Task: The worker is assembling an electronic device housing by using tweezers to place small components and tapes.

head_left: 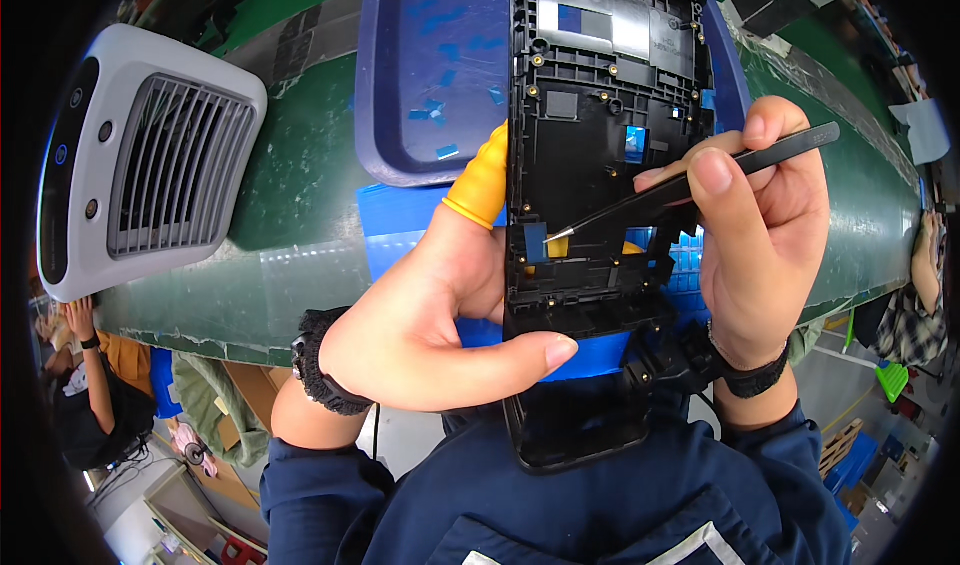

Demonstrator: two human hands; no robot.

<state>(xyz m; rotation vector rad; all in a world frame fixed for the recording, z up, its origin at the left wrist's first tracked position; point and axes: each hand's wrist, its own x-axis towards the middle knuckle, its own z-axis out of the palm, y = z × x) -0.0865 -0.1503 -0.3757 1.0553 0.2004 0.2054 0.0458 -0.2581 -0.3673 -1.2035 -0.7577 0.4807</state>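
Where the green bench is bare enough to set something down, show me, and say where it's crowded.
The green bench shows bare between the white louvred unit and the blue tray, and also right of the right hand. The middle is crowded: the left hand, black housing and tweezers fill it.

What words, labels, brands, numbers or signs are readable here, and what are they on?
None reads clearly.
Tweezers: faint marks near the rear end, too small to read.
Black panel: marks near the top, too small and blurred to read.
White fan: small round signs on its dark strip, one glowing blue, too small to make out.
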